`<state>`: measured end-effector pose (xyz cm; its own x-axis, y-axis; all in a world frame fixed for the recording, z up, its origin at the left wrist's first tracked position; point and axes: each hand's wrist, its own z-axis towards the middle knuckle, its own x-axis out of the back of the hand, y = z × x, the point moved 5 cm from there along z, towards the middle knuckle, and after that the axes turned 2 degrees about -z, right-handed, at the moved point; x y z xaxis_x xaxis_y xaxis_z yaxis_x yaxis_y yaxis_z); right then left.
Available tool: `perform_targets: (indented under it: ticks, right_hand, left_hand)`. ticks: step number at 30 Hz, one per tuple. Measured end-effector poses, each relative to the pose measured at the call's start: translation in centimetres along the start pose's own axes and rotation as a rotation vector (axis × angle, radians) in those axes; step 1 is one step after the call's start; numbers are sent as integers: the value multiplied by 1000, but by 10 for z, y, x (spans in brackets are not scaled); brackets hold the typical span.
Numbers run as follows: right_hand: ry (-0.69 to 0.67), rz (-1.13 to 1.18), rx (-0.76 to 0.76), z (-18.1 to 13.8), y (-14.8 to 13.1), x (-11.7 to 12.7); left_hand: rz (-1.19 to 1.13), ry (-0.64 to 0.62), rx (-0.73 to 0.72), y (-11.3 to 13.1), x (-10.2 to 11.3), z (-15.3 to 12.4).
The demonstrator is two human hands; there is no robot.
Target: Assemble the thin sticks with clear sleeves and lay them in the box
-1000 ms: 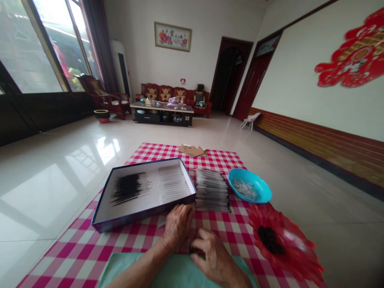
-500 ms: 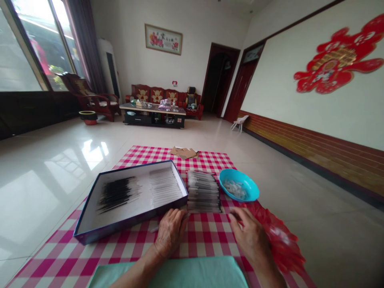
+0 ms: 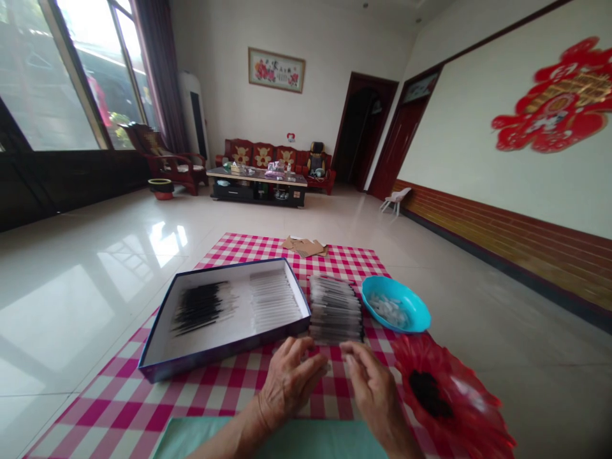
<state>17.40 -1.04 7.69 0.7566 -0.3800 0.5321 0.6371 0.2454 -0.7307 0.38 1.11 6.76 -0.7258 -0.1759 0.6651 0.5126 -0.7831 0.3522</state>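
My left hand (image 3: 292,376) is above the checked cloth in front of the box's near right corner, thumb and fingers pinched together. Facing it, my right hand (image 3: 375,386) has its fingers curled toward the thumb, a small gap from the left. Whatever either pinch holds is too small and blurred to name. Just beyond both hands lies a row of clear pens with dark ends (image 3: 336,312). The shallow blue-edged box (image 3: 224,354) holds thin black-tipped sticks like pen refills (image 3: 201,307) and a row of clear tubes (image 3: 273,298).
At the right stand a blue bowl (image 3: 418,312) of small whitish pieces and a red petal-shaped bowl (image 3: 471,398) with small black pieces. Torn cardboard (image 3: 306,247) lies at the cloth's far end. A folded green cloth (image 3: 325,440) is nearest me.
My right hand has moved left, away from the red bowl, and closer to my left hand. The red bowl's black contents now show. The whole view has shifted slightly.
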Motion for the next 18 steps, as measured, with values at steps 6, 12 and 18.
perform_targets:
  ticks: [6, 12, 18]
  right_hand:
    - [-96, 287, -177, -16, 3, -42]
    - [-12, 434, -194, -22, 8, -41]
    - [75, 306, -125, -20, 14, -40]
  left_hand:
    - [-64, -40, -53, 1, -2, 0]
    - [-48, -25, -14, -2, 0, 1]
    - [-29, -58, -4, -2, -4, -2]
